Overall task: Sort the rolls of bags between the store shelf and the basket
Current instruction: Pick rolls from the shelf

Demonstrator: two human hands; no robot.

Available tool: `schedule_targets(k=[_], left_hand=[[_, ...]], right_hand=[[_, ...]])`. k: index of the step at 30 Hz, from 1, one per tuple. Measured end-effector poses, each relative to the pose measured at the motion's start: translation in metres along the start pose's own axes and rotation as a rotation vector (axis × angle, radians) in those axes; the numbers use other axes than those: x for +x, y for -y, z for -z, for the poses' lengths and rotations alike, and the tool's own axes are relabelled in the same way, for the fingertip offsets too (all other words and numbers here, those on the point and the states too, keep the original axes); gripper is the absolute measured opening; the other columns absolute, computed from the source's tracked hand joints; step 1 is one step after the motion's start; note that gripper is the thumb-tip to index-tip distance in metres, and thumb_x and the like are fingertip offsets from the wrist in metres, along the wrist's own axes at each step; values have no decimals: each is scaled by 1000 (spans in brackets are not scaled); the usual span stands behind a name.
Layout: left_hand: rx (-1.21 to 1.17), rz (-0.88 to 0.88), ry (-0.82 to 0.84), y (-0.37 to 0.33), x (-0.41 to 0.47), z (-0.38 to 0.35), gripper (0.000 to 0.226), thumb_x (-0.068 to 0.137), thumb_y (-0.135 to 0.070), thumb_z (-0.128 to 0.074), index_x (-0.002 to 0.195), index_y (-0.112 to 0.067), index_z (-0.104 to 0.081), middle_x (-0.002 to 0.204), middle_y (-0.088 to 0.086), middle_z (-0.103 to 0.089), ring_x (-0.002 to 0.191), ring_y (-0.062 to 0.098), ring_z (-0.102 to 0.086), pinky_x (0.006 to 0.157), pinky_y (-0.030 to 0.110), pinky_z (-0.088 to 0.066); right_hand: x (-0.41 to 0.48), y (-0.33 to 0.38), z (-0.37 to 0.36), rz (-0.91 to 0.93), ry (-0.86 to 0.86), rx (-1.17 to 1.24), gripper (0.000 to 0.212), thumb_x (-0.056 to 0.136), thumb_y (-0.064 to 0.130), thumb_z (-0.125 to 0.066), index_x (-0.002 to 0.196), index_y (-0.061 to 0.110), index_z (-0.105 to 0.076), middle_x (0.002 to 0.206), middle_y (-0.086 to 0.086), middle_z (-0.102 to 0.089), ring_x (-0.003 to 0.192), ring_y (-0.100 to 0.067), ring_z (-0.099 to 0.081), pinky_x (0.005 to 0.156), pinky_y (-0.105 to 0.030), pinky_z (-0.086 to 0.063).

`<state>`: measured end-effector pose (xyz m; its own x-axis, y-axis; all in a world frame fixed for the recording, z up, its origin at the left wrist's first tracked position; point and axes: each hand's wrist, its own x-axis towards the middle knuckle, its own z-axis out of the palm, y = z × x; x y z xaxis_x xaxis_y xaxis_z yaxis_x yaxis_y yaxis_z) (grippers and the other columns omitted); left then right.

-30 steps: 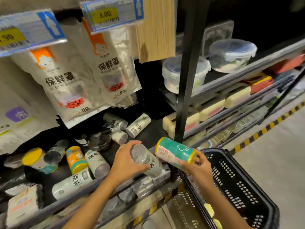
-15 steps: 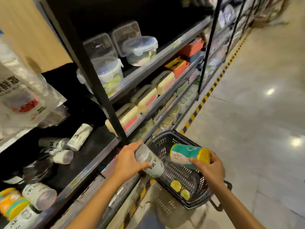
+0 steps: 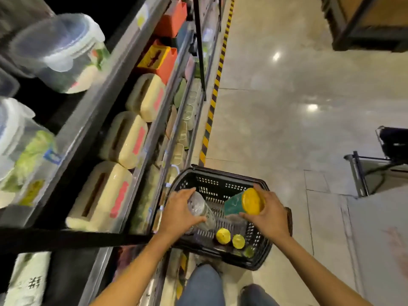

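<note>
Left hand (image 3: 180,214): fingers (image 3: 186,193) and thumb are curled round a grey roll (image 3: 202,208). It is a smooth cylinder in a shiny translucent wrap, held tilted over the basket (image 3: 220,174).

Right hand (image 3: 270,217): fingers are clamped on a teal roll (image 3: 242,203), with its flat, round yellow end turned toward the camera. The two held rolls lie apart from each other, just above the basket's open top.

The basket is noted as black plastic, with walls perforated in a grid and a slatted bottom. It stands on the floor (image 3: 298,111) just beside the store shelf (image 3: 103,89). Three more rolls (image 3: 223,235) are seen inside at its near end, ends up and close together in a row: two yellow, one greenish.

The shelf is dark metal with grey front rails.
- One tier is lined with rounded cream boxes (image 3: 130,138) bearing red labels.
- Clear lidded tubs (image 3: 59,49) are seen above, blurred.
- Orange cartons (image 3: 171,23) are seen further along.

Yellow-and-black striped tape (image 3: 212,102) is laid along the shelf's foot. The floor is glossy pale tile with lamp reflections. Blue denim knees (image 3: 203,283) are seen below the basket.
</note>
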<state>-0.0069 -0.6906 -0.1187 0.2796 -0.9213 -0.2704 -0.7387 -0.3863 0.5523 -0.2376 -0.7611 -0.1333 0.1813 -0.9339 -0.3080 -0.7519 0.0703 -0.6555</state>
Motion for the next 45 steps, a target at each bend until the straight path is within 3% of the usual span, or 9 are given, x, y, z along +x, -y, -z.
schedule_targets(k=[8, 12, 17, 25, 30, 35, 45], left_hand=[[-14, -15, 177, 69, 90, -78, 88, 65, -32, -85, 140, -17, -42, 138, -3, -46, 129, 16, -34, 104, 18, -25], [23, -51, 267, 120, 123, -148, 85, 51, -19, -91, 127, -6, -55, 124, 8, -58, 117, 30, -50, 101, 27, -35], [72, -139, 397, 187, 155, -236, 82, 56, -25, -90, 127, -11, -54, 126, 6, -56, 119, 26, -46, 99, 30, -36], [145, -195, 460, 272, 172, -338, 84, 49, -31, -91, 122, -9, -57, 121, 6, -58, 114, 27, -47, 93, 29, -37], [169, -161, 489, 289, 172, -367, 82, 57, -28, -89, 129, -10, -53, 128, 7, -54, 120, 26, -42, 98, 31, -35], [218, -141, 478, 306, 175, -386, 80, 61, -23, -86, 132, -12, -50, 130, 7, -50, 121, 27, -39, 95, 36, -39], [228, -128, 543, 315, 173, -392, 78, 61, -36, -85, 127, -19, -48, 129, 4, -49, 122, 24, -40, 101, 35, -33]], right_hand=[[64, -41, -82, -100, 51, -141, 87, 64, 33, -85, 139, 25, -41, 132, -7, -43, 113, -28, -51, 84, -35, -45], [96, -96, -145, -87, 3, -159, 86, 60, 28, -87, 136, 23, -46, 125, -10, -46, 107, -31, -53, 79, -35, -45], [139, -175, -230, -113, 57, -236, 84, 61, 35, -86, 134, 20, -47, 122, -10, -46, 107, -29, -51, 81, -35, -44], [172, -253, -336, -67, 206, -328, 81, 68, 35, -80, 138, 22, -42, 134, -15, -40, 121, -33, -43, 92, -39, -47], [179, -264, -367, -99, 209, -362, 83, 67, 38, -80, 137, 24, -39, 138, -14, -34, 122, -32, -41, 94, -41, -46], [185, -271, -383, -111, 173, -370, 81, 64, 38, -83, 130, 19, -40, 130, -12, -36, 114, -30, -46, 84, -40, -50], [187, -277, -409, -263, 161, -301, 78, 69, 36, -81, 131, 18, -37, 134, -11, -34, 126, -29, -37, 95, -37, -43]])
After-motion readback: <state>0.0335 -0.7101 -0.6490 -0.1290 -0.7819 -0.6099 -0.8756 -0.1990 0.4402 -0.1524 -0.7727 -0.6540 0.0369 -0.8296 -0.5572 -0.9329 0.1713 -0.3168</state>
